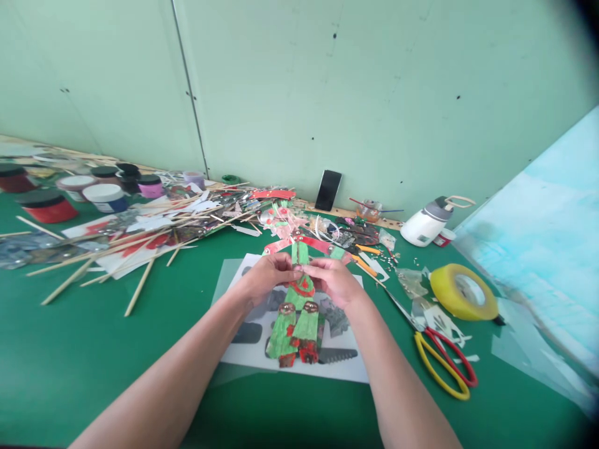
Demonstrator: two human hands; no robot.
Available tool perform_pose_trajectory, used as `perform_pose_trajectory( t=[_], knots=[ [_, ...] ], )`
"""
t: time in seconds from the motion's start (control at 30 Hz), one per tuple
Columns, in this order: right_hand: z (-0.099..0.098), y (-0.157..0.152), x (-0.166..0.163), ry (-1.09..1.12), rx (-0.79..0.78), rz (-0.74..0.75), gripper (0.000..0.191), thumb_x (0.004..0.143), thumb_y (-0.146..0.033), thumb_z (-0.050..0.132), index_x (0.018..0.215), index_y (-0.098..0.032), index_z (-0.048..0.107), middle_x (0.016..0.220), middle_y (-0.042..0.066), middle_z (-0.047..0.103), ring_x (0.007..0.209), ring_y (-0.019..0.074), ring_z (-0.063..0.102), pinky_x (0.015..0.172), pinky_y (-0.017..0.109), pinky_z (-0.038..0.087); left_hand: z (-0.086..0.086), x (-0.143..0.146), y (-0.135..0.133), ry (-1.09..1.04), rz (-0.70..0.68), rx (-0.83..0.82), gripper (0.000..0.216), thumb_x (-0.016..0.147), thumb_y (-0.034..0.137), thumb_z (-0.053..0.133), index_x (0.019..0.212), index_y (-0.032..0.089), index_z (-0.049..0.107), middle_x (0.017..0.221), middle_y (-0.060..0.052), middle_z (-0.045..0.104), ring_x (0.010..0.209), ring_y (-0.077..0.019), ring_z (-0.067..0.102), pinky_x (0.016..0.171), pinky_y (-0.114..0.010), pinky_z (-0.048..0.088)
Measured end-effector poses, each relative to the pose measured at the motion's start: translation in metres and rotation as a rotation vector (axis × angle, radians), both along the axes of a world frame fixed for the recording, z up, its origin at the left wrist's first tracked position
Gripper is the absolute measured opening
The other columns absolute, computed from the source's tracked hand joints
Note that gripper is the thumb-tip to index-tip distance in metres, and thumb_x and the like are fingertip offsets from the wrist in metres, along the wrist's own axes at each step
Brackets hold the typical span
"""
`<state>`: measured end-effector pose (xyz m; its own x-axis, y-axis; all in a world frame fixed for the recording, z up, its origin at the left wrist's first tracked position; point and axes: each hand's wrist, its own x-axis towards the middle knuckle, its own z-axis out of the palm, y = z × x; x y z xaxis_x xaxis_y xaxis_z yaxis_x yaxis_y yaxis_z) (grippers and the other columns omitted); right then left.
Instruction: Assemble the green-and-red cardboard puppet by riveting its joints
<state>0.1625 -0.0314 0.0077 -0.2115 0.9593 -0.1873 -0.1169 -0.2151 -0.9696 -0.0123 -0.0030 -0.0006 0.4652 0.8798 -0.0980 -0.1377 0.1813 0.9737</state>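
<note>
A flat jointed puppet [283, 333], painted green with red and brown patches, lies over a printed white sheet [344, 373] in front of me. Round fasteners show at its upper leg joints. My left hand [271, 274] pinches the puppet's middle from the left, fingers closed. From the other side my right hand [334, 279] grips the same spot, its fingertips almost meeting the left ones. Whatever small part may be between the fingertips is hidden. Red strips [318, 244] like arms spread out beyond my hands.
Scissors [444, 362] with red and yellow handles and a yellow tape roll [463, 292] lie to the right. Orange-handled pliers [367, 265] rest beyond my right hand. Paint jars [48, 207] and thin sticks [140, 287] are at left. A phone [328, 189] leans on the wall.
</note>
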Motion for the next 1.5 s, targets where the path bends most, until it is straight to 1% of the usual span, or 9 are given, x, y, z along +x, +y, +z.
perform_pose_trajectory(
  t=[0.13, 0.33, 0.47, 0.6, 0.83, 1.0, 1.2, 1.33, 1.5],
  knots=[
    [0.002, -0.001, 0.000, -0.090, 0.051, -0.013, 0.024, 0.067, -0.039, 0.076, 0.074, -0.017, 0.070, 0.066, 0.001, 0.058, 0.061, 0.0132, 0.049, 0.057, 0.030, 0.037, -0.002, 0.000, 0.002, 0.040, 0.041, 0.054, 0.026, 0.060, 0.025, 0.081, 0.063, 0.016, 0.057, 0.052, 0.006, 0.051, 0.050, -0.0062, 0.045, 0.051, -0.022, 0.033],
    [0.005, -0.001, 0.000, 0.021, 0.016, -0.032, 0.025, 0.061, -0.036, 0.079, 0.069, -0.016, 0.067, 0.066, 0.000, 0.057, 0.059, 0.0118, 0.050, 0.057, 0.029, 0.038, -0.005, -0.001, 0.004, 0.003, 0.046, 0.091, 0.026, 0.058, 0.027, 0.082, 0.065, 0.017, 0.059, 0.057, 0.004, 0.057, 0.053, -0.0084, 0.050, 0.054, -0.023, 0.036],
    [0.007, -0.003, -0.005, -0.048, 0.056, -0.128, 0.024, 0.061, -0.036, 0.078, 0.071, -0.016, 0.071, 0.066, 0.002, 0.061, 0.058, 0.0126, 0.051, 0.060, 0.031, 0.039, -0.004, 0.000, 0.004, -0.035, 0.060, 0.130, 0.026, 0.058, 0.026, 0.082, 0.064, 0.017, 0.059, 0.060, 0.004, 0.060, 0.058, -0.0093, 0.054, 0.059, -0.025, 0.041],
    [0.009, -0.005, -0.010, -0.171, 0.143, -0.224, 0.022, 0.062, -0.037, 0.076, 0.067, -0.017, 0.070, 0.062, 0.001, 0.059, 0.057, 0.0126, 0.049, 0.060, 0.031, 0.038, -0.003, 0.001, 0.002, -0.024, 0.112, 0.159, 0.025, 0.060, 0.025, 0.082, 0.063, 0.017, 0.058, 0.057, 0.005, 0.057, 0.055, -0.0080, 0.051, 0.057, -0.024, 0.039],
    [0.005, -0.003, -0.012, -0.068, 0.103, -0.263, 0.019, 0.058, -0.029, 0.077, 0.066, -0.017, 0.066, 0.064, 0.001, 0.061, 0.059, 0.0120, 0.049, 0.059, 0.029, 0.035, -0.001, 0.003, 0.001, -0.039, 0.140, 0.150, 0.028, 0.058, 0.026, 0.082, 0.061, 0.017, 0.056, 0.058, 0.005, 0.058, 0.056, -0.0083, 0.051, 0.059, -0.024, 0.040],
    [0.004, -0.002, -0.007, 0.138, -0.015, -0.104, 0.023, 0.056, -0.028, 0.081, 0.067, -0.017, 0.065, 0.077, 0.004, 0.067, 0.067, 0.0150, 0.053, 0.060, 0.029, 0.037, -0.002, 0.003, 0.000, -0.018, 0.102, 0.169, 0.026, 0.061, 0.029, 0.081, 0.065, 0.017, 0.058, 0.060, 0.004, 0.058, 0.058, -0.0098, 0.052, 0.061, -0.026, 0.041],
    [0.006, -0.003, -0.003, 0.294, -0.112, 0.035, 0.023, 0.057, -0.027, 0.082, 0.068, -0.016, 0.065, 0.069, 0.001, 0.061, 0.058, 0.0121, 0.048, 0.055, 0.028, 0.035, 0.001, 0.002, -0.002, -0.033, 0.059, 0.208, 0.023, 0.063, 0.028, 0.079, 0.066, 0.017, 0.059, 0.062, 0.004, 0.058, 0.060, -0.0094, 0.050, 0.063, -0.026, 0.040],
    [0.006, -0.004, -0.004, 0.211, -0.084, -0.014, 0.026, 0.056, -0.029, 0.082, 0.068, -0.015, 0.064, 0.062, -0.001, 0.055, 0.054, 0.0102, 0.044, 0.051, 0.027, 0.030, 0.002, 0.003, -0.002, 0.011, 0.045, 0.224, 0.024, 0.064, 0.028, 0.078, 0.068, 0.017, 0.058, 0.063, 0.003, 0.057, 0.059, -0.0096, 0.049, 0.060, -0.026, 0.038],
    [0.005, -0.004, -0.009, 0.044, -0.023, -0.170, 0.027, 0.056, -0.033, 0.080, 0.064, -0.016, 0.062, 0.057, -0.003, 0.051, 0.051, 0.0086, 0.040, 0.048, 0.026, 0.027, 0.000, 0.005, -0.002, 0.092, 0.074, 0.283, 0.023, 0.068, 0.030, 0.074, 0.068, 0.017, 0.055, 0.063, 0.003, 0.054, 0.060, -0.0101, 0.047, 0.058, -0.025, 0.035]
  ],
)
